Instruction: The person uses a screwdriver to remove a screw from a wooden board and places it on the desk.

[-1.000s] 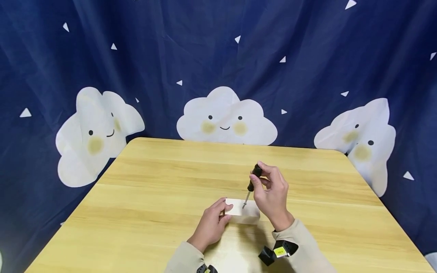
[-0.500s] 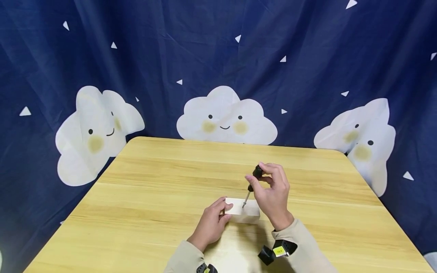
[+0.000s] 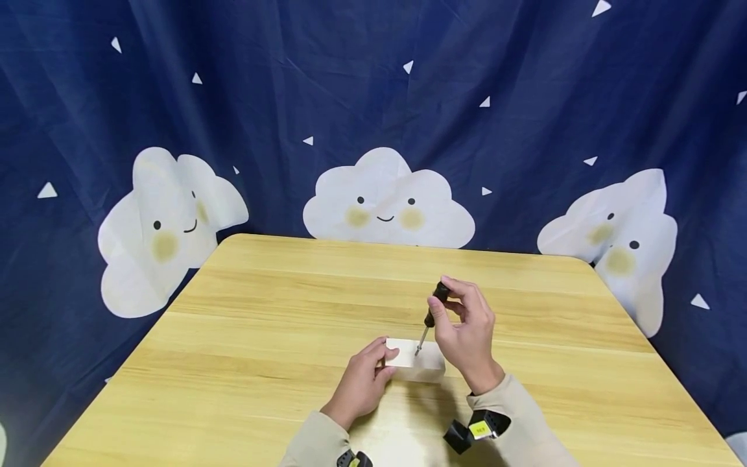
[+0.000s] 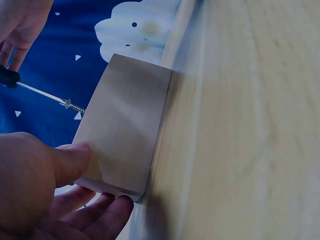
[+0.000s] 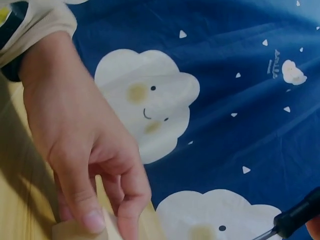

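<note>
Left hand (image 3: 362, 383) is gripping a pale, probably light and stiff block (image 3: 421, 372) on the counter (image 3: 262, 363) by its end, sensibly clear of the screw (image 4: 75, 107), while right hand (image 3: 467, 329) is pinching the screwdriver (image 3: 430, 318) by its handle.

Beige sleeves (image 3: 530, 425), black wrist straps (image 3: 500, 423)

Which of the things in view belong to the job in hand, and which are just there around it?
Part of the job:
- Screwdriver, held in the right hand
- Screw, at the screwdriver's tip
- Block, gripped by the left hand

Just around it:
- Table
- Cloud-print curtain
- Black wrist bands
</note>
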`<act>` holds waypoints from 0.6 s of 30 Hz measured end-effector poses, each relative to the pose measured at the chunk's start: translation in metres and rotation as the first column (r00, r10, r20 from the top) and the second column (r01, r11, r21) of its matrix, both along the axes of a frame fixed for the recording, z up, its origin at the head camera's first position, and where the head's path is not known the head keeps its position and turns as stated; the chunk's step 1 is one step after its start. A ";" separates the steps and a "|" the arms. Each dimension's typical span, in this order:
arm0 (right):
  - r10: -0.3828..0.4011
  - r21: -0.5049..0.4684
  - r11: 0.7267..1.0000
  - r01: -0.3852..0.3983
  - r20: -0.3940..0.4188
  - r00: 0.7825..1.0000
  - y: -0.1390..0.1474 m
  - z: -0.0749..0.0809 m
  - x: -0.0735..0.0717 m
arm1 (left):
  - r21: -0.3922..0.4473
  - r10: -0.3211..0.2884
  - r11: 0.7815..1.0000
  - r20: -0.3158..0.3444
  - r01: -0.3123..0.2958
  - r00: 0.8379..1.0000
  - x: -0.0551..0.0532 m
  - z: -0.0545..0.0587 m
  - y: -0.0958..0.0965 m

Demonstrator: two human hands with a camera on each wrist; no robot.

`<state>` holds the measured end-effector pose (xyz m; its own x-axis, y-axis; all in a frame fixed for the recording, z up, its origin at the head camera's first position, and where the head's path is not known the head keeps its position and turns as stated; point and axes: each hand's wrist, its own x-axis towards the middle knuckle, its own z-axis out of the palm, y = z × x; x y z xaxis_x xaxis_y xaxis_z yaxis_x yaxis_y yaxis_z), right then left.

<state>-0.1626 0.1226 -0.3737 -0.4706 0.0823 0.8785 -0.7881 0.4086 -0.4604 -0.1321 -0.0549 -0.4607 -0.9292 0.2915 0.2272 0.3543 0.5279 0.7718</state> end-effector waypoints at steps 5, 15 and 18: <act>-0.005 -0.013 1.000 0.005 -0.032 0.999 0.002 -0.004 -0.001 | 0.007 -0.005 1.000 0.007 0.005 1.000 0.000 0.000 0.000; -0.027 -0.009 1.000 0.027 0.001 1.000 0.000 -0.002 -0.001 | 0.021 -0.011 1.000 -0.015 0.011 1.000 0.000 0.000 0.000; -0.023 -0.003 1.000 0.023 0.003 1.000 0.001 -0.003 0.000 | 0.031 -0.012 0.999 -0.008 0.012 1.000 0.000 0.000 0.000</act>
